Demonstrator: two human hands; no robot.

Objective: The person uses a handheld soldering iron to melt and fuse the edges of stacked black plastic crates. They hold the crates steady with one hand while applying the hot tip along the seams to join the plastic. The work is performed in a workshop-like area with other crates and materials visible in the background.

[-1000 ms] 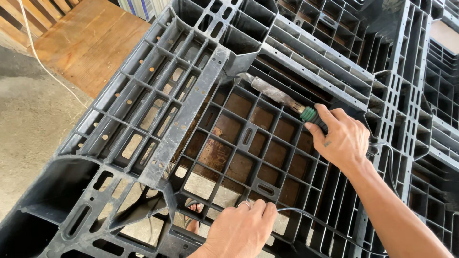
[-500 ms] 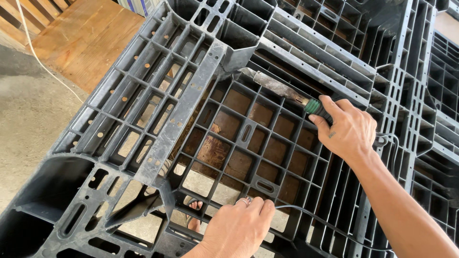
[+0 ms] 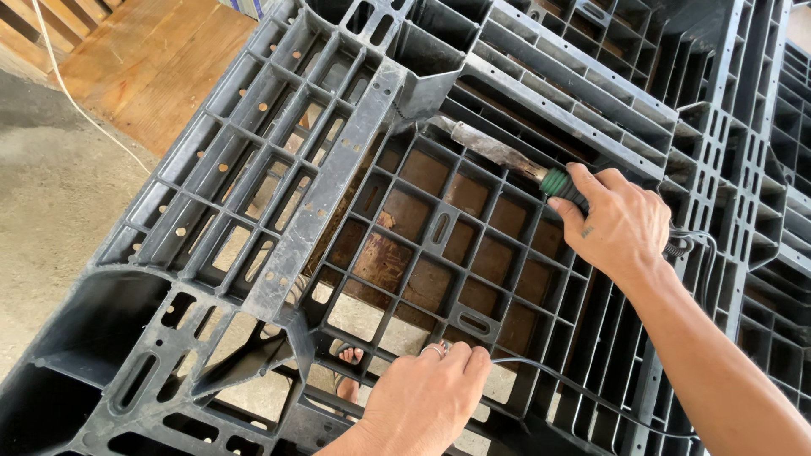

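**Heating tool held against upturned plastic pallet**

Across nearly the whole view lies one dark grey plastic pallet point(image 3: 279, 219), underside up, its ribbed grid of open cells tilted from lower left to upper right. More grey pallet ribbing of the same kind point(image 3: 786, 169) shows along the right edge; whether it is a separate pallet cannot be told. Rust-brown staining shows through the central cells. Beneath the pallet is a rough concrete floor point(image 3: 51, 219), and one brown wooden board surface point(image 3: 160, 67) lies at upper left, crossed by a single pale cord point(image 3: 84, 118).

Two bare hands are in view. The right hand point(image 3: 621, 224) is wrapped around the green-and-black handle of one soldering-type tool point(image 3: 507, 156), fingers closed on the grip. The tool's long axis runs diagonally, handle at lower right, grimy metal shaft pointing up and left, with its tip at the pallet's raised corner block near top centre. One black cable point(image 3: 591, 397) trails over the grid, from beside the left hand down toward the lower right.

The left hand point(image 3: 427, 397) rests on a rib at the pallet's near edge, fingers curled over it, one ring visible. Through an open cell just left of that hand, toes of one foot point(image 3: 348, 359) show on the floor.
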